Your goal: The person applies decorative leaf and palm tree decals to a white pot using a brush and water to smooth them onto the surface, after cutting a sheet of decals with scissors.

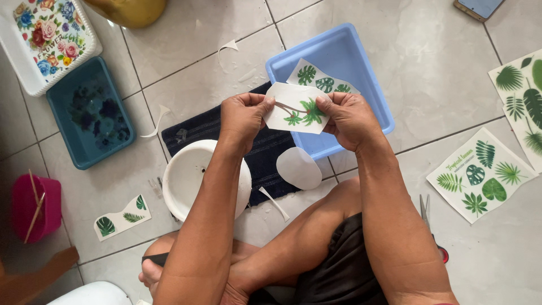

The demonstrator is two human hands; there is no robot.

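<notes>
Both my hands hold one white cut-out paper decal [296, 108] printed with green palm leaves on a brown stem. My left hand [244, 116] pinches its left edge and my right hand [346, 119] pinches its right edge. The decal hangs just over the near rim of a light blue square basin [370, 73], in which another leaf sheet [320, 81] lies. Under my left forearm sits a round white bowl [189, 172] on a dark blue towel [265, 158]. A white oval paper scrap [298, 168] lies on the towel.
A teal tray [90, 113] and a white floral tray [48, 36] lie at the far left. A pink cup [34, 206] holds sticks. Leaf decal sheets [480, 175] and scissors [426, 217] lie at the right, a small leaf cut-out [121, 217] at the left, a phone [479, 8] at top right.
</notes>
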